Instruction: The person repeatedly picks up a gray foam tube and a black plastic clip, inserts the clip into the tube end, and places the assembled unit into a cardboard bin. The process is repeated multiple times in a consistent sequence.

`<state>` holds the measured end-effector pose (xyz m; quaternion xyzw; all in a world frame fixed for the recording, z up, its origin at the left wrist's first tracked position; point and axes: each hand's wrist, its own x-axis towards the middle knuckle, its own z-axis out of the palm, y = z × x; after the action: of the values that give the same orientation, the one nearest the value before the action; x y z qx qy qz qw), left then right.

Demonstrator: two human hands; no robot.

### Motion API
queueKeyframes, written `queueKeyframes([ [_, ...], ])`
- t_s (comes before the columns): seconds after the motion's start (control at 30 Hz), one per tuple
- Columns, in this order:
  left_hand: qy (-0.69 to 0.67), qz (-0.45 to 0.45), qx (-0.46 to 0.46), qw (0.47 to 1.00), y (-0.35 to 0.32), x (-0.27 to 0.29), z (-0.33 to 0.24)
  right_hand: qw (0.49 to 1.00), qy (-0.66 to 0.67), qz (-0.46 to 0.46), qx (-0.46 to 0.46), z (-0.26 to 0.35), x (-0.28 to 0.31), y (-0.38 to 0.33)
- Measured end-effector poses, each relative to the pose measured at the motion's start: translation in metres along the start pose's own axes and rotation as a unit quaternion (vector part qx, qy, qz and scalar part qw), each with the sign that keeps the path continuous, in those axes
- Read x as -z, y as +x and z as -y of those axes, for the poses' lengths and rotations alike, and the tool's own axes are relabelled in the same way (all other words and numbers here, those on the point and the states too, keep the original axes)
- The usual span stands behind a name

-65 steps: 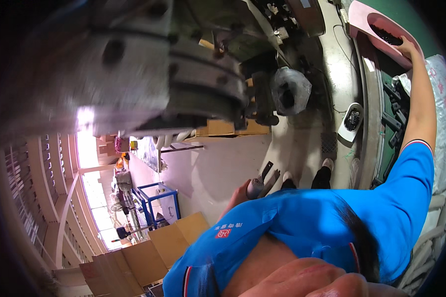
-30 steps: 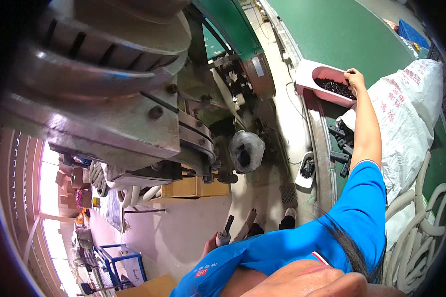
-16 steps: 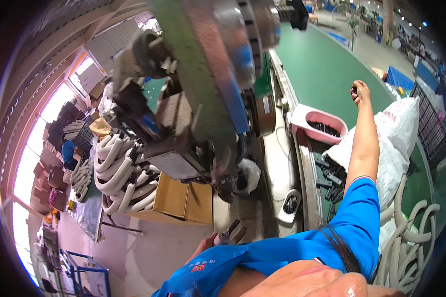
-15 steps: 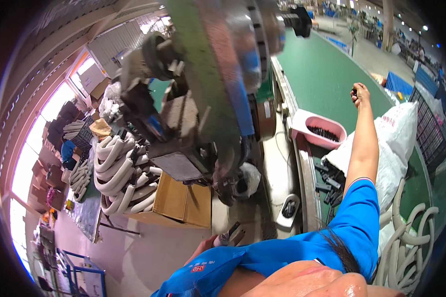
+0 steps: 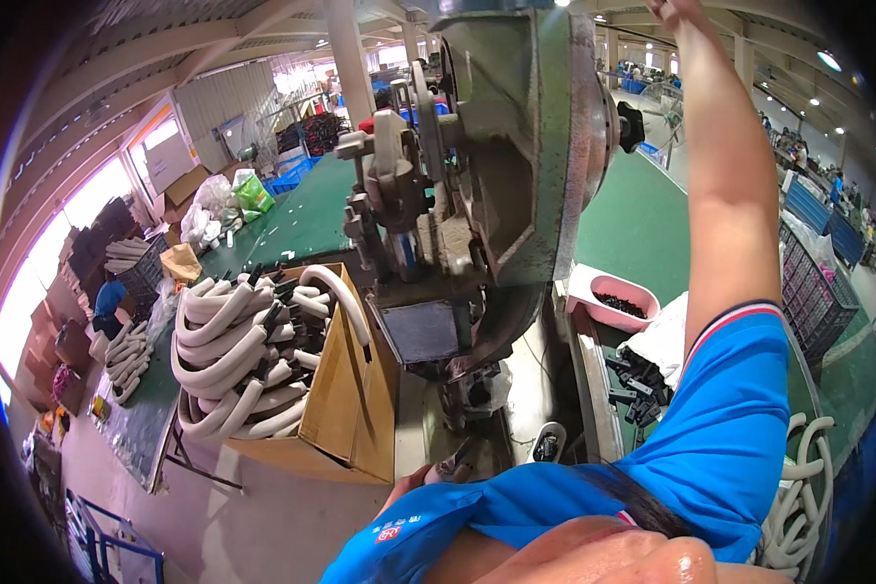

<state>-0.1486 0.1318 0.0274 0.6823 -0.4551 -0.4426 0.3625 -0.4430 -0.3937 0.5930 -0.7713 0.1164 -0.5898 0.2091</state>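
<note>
Grey tubular part (image 5: pixel 445 473), gripped in left hand (image 5: pixel 411 486), slanted, partly hidden, end jutting rightward. Small black parts (image 5: pixel 619 306) loose in pink tray (image 5: pixel 581 282), well below right hand (image 5: pixel 673 10).

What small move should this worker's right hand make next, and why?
Perhaps lower the right hand toward the machine: that hand is up at the picture's top edge, while the left hand holds a grey piece low down.
</note>
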Motion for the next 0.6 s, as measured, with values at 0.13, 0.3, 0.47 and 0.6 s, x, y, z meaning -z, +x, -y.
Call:
queueKeyframes([
  [0.13,0.004,-0.008,0.005,1.000,-0.001,0.008,0.010,0.966,-0.210,0.022,0.146,0.081,-0.099,0.068],
  [0.3,-0.142,-0.033,0.071,0.987,-0.027,0.019,-0.030,0.926,-0.334,0.084,0.158,0.116,-0.204,0.082],
  [0.47,0.077,-0.062,0.132,0.986,-0.006,0.025,0.055,0.896,-0.406,0.130,0.123,0.102,-0.269,0.078],
  [0.6,0.116,-0.035,0.155,0.980,-0.013,0.037,0.047,0.882,-0.434,0.153,0.104,0.085,-0.293,0.069],
])
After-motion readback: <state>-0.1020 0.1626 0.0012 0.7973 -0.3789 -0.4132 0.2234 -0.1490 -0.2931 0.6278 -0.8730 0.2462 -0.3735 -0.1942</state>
